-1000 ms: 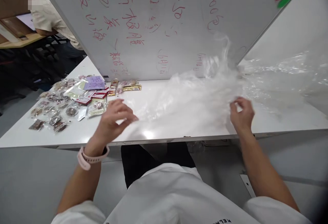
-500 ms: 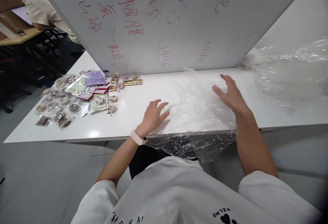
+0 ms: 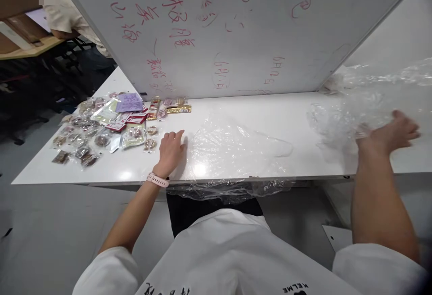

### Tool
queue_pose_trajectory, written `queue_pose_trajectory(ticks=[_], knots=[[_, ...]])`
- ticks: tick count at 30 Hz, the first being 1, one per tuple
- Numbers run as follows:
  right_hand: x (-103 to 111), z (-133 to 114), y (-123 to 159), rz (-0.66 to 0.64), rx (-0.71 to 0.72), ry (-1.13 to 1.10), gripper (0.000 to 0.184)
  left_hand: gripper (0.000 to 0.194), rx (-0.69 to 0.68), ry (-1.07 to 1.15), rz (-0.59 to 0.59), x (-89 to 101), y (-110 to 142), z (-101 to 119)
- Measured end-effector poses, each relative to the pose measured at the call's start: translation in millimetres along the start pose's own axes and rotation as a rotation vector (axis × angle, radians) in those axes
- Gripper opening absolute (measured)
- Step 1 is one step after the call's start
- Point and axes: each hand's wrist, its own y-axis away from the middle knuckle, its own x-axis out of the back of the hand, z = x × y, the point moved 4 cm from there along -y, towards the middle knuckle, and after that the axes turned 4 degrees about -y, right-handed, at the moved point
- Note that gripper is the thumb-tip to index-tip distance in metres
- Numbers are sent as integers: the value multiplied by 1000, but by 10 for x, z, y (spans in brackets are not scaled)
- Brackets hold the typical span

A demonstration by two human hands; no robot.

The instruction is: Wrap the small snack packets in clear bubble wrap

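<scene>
A clear plastic bag [image 3: 232,148] lies spread on the white table [image 3: 114,171], its lower part hanging over the front edge. My left hand [image 3: 171,153], with a pink band on the wrist, rests at the bag's left side, fingers extended and apart, nothing held. Off to the right, my right hand [image 3: 393,135] is somewhat blurred over a heap of crumpled clear plastic bags [image 3: 334,117]. Its fingers stretch out to the right, and I see nothing gripped in them.
Small wrapped packets [image 3: 83,128] pile up at the left, topped by a purple sachet [image 3: 130,102]. Gold packets [image 3: 178,109] lie near the whiteboard [image 3: 216,29], which stands along the back with red writing. Beyond it at far left, a person [image 3: 65,11] sits at another table.
The plastic bag has settled from billowing in the air to lying flat. My left hand moved right, then back left. My right hand left the bag and swung right to the heap.
</scene>
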Motion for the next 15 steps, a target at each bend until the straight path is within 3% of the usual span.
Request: queue_pose_trajectory(ticks=[2,4,5,8,9,11,13,15], knots=[[212,-330,151,62,122,100,73,41,-81,41,7,41,-23,185],[286,-839,530,-15,362,-13,51,45,-230,149,-106,-47,-92,497],[261,-1080,792,-132,444,-126,47,47,-313,184,-181,-129,-139,662],[-70,-1528,1742,-853,529,-249,49,60,-462,112,-389,-440,-288,992],[-186,-1554,2021,-1025,562,-186,53,63,-451,68,-444,-533,-322,1019],[-405,-1461,2336,-1169,603,-65,58,69,-376,7,-513,-651,-316,983],[-640,-1290,2321,-1181,625,-1,59,73,-310,-20,-528,-675,-199,914],[-907,-1167,2092,-1206,662,-11,58,77,-274,-34,-503,-647,-30,880]])
